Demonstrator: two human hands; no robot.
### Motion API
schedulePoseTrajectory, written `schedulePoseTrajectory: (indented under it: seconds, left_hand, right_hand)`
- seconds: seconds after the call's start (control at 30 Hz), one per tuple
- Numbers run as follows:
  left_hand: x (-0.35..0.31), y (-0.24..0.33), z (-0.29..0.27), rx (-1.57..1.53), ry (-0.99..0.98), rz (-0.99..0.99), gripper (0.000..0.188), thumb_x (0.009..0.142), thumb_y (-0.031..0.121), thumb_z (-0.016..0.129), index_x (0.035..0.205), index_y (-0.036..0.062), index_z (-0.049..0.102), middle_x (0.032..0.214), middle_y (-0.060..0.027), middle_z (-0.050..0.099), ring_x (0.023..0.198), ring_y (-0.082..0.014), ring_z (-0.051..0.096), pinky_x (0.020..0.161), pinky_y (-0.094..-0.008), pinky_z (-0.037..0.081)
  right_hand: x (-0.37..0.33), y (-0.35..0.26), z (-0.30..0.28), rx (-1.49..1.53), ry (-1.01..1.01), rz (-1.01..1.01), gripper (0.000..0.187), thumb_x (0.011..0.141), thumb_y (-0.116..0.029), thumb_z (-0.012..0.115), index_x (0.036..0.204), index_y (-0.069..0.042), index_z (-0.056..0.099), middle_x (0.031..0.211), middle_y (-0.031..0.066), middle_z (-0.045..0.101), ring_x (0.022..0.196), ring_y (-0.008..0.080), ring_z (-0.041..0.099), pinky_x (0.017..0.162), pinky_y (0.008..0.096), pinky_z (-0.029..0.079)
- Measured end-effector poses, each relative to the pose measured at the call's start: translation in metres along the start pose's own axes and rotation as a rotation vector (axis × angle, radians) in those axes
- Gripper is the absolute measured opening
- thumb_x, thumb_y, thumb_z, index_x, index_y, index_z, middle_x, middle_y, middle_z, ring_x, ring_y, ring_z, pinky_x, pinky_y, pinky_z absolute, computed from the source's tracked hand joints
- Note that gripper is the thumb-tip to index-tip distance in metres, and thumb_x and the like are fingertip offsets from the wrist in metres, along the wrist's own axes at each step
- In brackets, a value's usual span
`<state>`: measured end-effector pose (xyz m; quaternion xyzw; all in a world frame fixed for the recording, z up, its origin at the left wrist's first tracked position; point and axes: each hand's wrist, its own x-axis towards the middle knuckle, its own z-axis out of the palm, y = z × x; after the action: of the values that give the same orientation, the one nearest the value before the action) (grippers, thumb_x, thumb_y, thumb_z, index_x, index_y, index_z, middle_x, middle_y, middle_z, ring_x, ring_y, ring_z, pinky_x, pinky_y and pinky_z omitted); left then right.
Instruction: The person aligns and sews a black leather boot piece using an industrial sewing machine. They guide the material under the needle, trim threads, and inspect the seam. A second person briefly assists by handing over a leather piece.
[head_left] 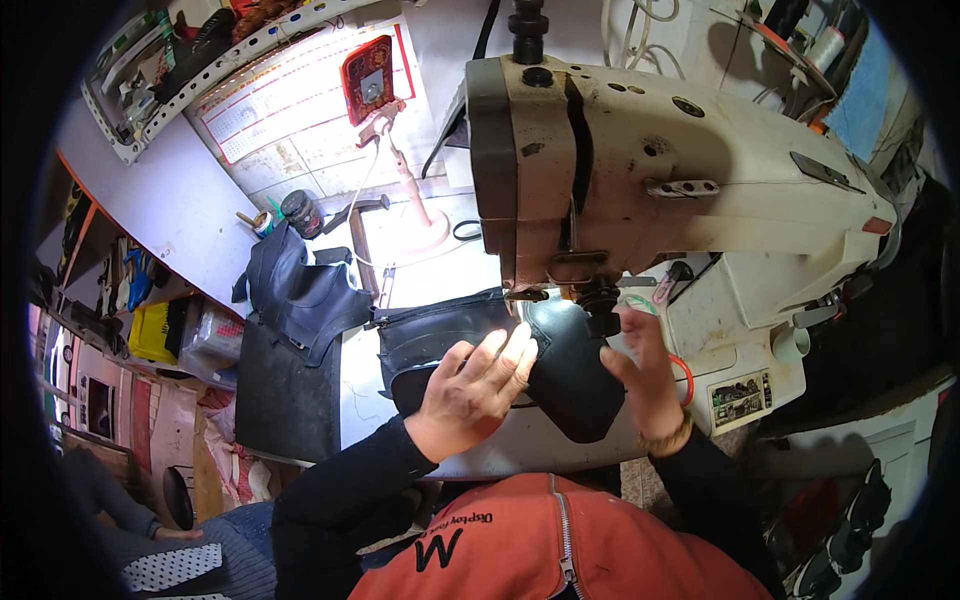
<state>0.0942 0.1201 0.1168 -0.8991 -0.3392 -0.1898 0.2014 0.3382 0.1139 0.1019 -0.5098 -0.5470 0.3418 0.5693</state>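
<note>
A sewing machine [620, 170] with a large cream head stands over the work. Under its needle area lies a black leather piece [575, 385] with a pointed lower edge, joined or laid against a second black leather part [425, 345] on the left; which of the two, I cannot tell. My left hand [475, 390] rests on the leather, fingers stretched out towards the needle area. Right of the piece, my right hand [645, 375] is raised near a dark round knob [600, 305] on the machine, thumb and fingers apart, nothing visible between them. The needle tip is hidden.
Left of the work, a black leather item [305, 280] lies over a dark sheet [285, 400]. Behind stand a lamp [415, 200], a dark jar [300, 212] and a hammer [355, 210]. A red-orange handle [685, 380] lies by my right hand. Another person's hand [178, 534] shows lower left.
</note>
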Motion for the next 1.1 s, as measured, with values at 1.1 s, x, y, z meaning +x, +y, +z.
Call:
schedulePoseTrajectory:
  seconds: [1.1]
  left_hand:
    - [0.021,-0.017,-0.008,-0.154,0.027,0.105,0.035,0.084,0.013,0.061,0.117,0.0085,0.069,0.123,-0.0082,0.066,0.107,-0.0238,0.06,0.085,-0.0333,0.048]
  right_hand:
    - [0.002,0.047,0.014,1.465,-0.537,0.766,0.055,0.108,-0.047,0.039,0.141,-0.004,0.049,0.133,0.0125,0.06,0.118,0.0192,0.06,0.101,0.0329,0.048]
